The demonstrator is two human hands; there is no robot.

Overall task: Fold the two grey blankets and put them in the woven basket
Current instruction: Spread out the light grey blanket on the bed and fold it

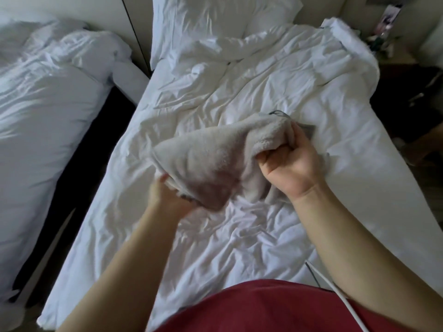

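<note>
Head view, looking down: a person stands at the foot of a bed [347, 144] covered by a rumpled white duvet [263, 92] and holds one grey blanket [215, 152] in the air just above it. The right hand [290, 161] is clenched round a bunched edge of the fleece, knuckles toward the pillow [215, 17]. The left hand [167, 195] grasps the lower near corner, its fingers mostly hidden under the cloth. Between the two hands the blanket sags in a loose, twisted triangle, not yet a flat layer, so the fold seems to be only starting. To do it well, I judge that the right hand should work along from its fistful to a true corner, so that each hand pinches one corner of the same edge. Drawing the hands apart would then let the cloth hang straight. The soft pile will likely cling and bunch, so laying it on the duvet and smoothing it before doubling it over should give squarer edges. A dark scrap [309, 129] shows behind the right hand; I cannot tell whether it belongs to this blanket. The second blanket and the woven basket are not in view. A second bed [48, 104] lies to the left, and a white cable [323, 279] runs beside a red garment [263, 307].
</note>
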